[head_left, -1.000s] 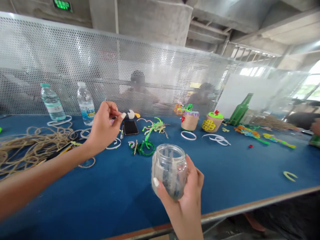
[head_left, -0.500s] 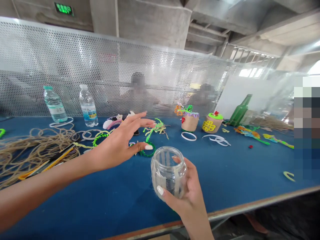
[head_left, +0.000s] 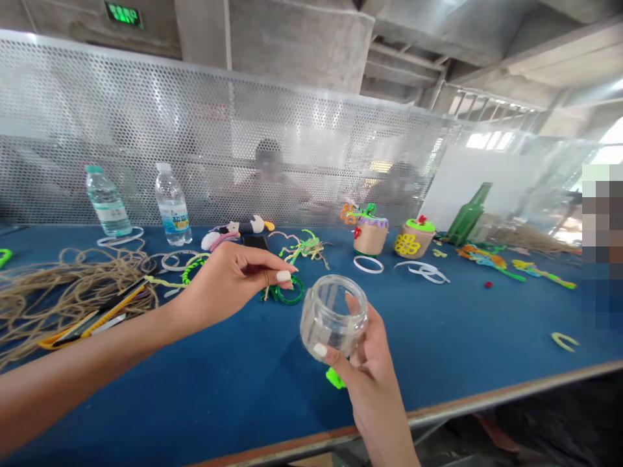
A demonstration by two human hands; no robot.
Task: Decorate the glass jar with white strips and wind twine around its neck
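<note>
My right hand [head_left: 372, 357] grips a clear glass jar [head_left: 335, 311] above the blue table, its open mouth tipped slightly toward me. Pale strips run down the glass. To the left of the jar, my left hand [head_left: 243, 279] is raised with thumb and fingertips pinched together. Whatever sits in that pinch, if anything, is hidden. A green ring [head_left: 292, 292] of pipe cleaner lies just behind the left fingertips. Below the jar, a bright green fuzzy piece [head_left: 335, 378] shows on the table, partly covered by my right hand.
Jute twine [head_left: 53, 279] and a yellow cutter [head_left: 109, 318] lie at left. Two water bottles [head_left: 172, 207] stand behind them. Two decorated pots [head_left: 370, 237], a white ring [head_left: 368, 264] and a green glass bottle [head_left: 470, 214] are toward the back right. A perforated metal screen [head_left: 302, 155] rises behind.
My left fingers have closed from spread to a pinch. My right hand has lifted and tilted the jar slightly, and the bright green piece beneath it now shows more.
</note>
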